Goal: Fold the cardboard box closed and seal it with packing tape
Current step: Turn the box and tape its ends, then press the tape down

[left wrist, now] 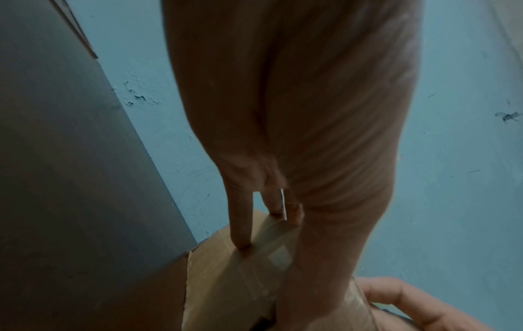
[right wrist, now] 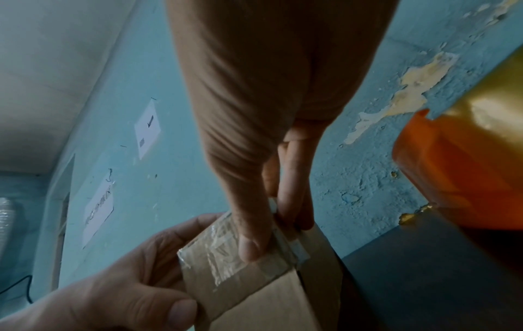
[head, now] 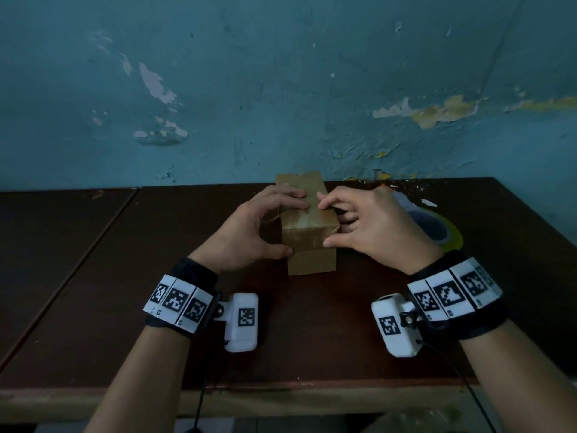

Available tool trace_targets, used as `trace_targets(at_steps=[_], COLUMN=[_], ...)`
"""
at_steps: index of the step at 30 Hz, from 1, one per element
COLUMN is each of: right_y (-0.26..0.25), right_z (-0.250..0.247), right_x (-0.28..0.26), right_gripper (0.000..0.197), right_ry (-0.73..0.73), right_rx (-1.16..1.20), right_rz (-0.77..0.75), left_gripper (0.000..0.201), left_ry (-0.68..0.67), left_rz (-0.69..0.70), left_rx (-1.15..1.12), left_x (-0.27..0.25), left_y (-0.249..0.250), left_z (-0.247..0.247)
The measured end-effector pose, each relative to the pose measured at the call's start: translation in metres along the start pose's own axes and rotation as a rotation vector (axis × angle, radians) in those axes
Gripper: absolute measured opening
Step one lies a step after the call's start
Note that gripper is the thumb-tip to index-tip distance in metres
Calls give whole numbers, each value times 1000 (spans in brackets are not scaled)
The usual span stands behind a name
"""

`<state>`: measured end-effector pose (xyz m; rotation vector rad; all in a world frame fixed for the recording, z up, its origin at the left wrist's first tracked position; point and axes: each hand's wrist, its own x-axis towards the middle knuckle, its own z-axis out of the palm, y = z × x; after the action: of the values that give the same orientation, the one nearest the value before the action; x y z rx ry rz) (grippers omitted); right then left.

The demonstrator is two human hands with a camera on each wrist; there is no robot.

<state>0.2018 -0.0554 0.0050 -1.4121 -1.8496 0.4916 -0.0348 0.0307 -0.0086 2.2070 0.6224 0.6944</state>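
Cardboard box (head: 309,232), taped, unlabelled, is gripped by left hand (head: 253,232) and right hand (head: 374,232).

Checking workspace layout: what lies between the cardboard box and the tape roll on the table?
In the head view, only the right hand lies between the cardboard box and the tape roll, fingers touching the box.

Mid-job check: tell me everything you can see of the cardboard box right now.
The cardboard box is a small, plain brown carton, longer than it is wide, standing on the dark wooden table with one end toward the person and the other toward the wall. Its top is folded shut, and clear tape crosses the top and runs down the near end, wrinkled in places. The left hand grips its left side, fingers on top, thumb on the near end. The right hand grips its right side, thumb on the near end.
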Motion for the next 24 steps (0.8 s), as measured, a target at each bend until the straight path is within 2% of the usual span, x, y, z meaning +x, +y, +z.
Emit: trace_targets(at_steps=[6,9,12,17,21,24], right_y=[1,2,2,1,-5,-12], right_z=[-6,-7,-4,-4,-3,-4], right_x=[-2,-2,-1,0,0,-2], right_gripper=[54,43,41,44,53,48], right_ry=[-85,-30,17,22,-15,-39], right_rx=[181,131,55,15,88,90], right_rz=[67,45,6,13,48,63], left_gripper=[73,73,71,56,38,36], left_ry=[1,4,12,52,120,67], left_rz=[-5,7,0,17,21,4], left_rx=[-8,-8,-23,-43,-38,-87], left_x=[-1,0,0,0,2,1], left_y=[0,-1,-1,2,3,1], left_z=[-1,0,1,5,5,-2])
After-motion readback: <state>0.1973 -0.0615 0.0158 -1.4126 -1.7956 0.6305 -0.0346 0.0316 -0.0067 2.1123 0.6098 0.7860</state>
